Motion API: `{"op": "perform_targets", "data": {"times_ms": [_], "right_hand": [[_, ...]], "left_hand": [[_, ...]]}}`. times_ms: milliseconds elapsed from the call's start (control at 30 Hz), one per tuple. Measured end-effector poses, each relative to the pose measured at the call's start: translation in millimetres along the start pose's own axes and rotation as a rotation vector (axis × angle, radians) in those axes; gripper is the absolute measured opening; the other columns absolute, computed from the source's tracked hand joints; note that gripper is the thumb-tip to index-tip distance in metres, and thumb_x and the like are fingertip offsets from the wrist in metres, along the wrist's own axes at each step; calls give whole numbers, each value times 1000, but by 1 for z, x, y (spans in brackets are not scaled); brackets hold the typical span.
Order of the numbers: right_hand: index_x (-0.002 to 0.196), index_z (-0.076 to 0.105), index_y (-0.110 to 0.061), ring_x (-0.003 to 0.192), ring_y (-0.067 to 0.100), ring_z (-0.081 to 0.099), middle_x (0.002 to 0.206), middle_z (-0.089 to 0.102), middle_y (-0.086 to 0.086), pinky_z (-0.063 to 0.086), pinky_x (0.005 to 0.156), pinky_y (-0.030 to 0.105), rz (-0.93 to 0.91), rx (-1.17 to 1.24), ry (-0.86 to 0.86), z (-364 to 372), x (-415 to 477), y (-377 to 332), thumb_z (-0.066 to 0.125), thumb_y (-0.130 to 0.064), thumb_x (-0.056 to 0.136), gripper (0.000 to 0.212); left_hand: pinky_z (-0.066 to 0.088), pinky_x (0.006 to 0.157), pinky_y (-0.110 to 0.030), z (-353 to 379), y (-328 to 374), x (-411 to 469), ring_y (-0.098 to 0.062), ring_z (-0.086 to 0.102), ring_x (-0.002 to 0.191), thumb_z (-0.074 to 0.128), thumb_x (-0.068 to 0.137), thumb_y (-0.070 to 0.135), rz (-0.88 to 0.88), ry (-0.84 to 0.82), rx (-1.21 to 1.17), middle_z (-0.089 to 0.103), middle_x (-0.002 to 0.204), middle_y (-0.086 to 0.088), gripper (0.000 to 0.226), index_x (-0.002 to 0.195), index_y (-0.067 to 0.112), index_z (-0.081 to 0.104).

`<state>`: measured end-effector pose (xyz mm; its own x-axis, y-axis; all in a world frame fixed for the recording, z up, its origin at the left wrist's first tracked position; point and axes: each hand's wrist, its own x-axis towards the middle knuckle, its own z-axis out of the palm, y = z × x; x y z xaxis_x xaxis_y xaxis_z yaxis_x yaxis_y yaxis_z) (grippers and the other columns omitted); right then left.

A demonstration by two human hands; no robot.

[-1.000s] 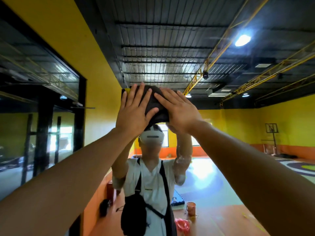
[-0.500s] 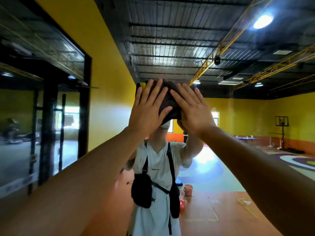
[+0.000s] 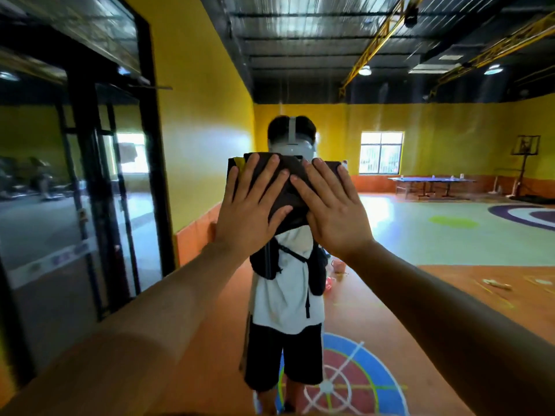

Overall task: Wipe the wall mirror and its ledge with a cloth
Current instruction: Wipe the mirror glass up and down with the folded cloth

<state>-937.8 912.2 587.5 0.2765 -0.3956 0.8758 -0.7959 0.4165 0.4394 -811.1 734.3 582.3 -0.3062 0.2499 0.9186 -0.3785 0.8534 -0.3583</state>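
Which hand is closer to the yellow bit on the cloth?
Left. The left hand lies flat right beside the yellow patch at the upper left corner of the dark cloth; the right hand presses the cloth's other side, farther off.

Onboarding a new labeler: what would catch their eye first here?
Dead centre, the left hand and right hand press flat on a dark cloth against the mirror. Just behind the cloth stands the person's reflection, white headset and black bag. Far right in the reflection, a blue table-tennis table by the yellow wall.
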Motion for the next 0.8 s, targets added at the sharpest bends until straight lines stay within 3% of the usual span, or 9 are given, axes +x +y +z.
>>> {"op": "perform_targets", "data": {"times_ms": [233,400,667,800], "right_hand": [[157,40,-15,155,33,25,165,30,15,22,124,58,-26,19,-109,21,-106,-59,40,-29,101,57],[159,37,-18,155,32,25,167,25,13,19,125,55,-45,11,-229,40,-211,-115,36,-32,104,56],[161,33,-24,156,28,23,171,18,9,13,127,51,-86,7,-325,70,-385,-204,53,-19,97,67],[163,26,-24,158,26,18,172,13,8,10,127,49,-96,62,-392,80,-465,-243,48,-14,99,68]], "left_hand": [[23,123,-61,17,38,-127,-37,20,156,44,108,54,3,-56,-62,21,170,-5,64,161,21,34],[13,126,-58,33,76,-242,-33,7,160,47,106,56,12,-114,-127,19,171,-4,70,164,24,24],[3,128,-55,57,142,-429,-31,3,160,50,105,58,36,-183,-176,6,174,1,71,163,27,26],[-1,128,-55,67,174,-516,-31,0,160,53,104,56,53,-233,-199,3,174,1,75,165,26,21]]}}
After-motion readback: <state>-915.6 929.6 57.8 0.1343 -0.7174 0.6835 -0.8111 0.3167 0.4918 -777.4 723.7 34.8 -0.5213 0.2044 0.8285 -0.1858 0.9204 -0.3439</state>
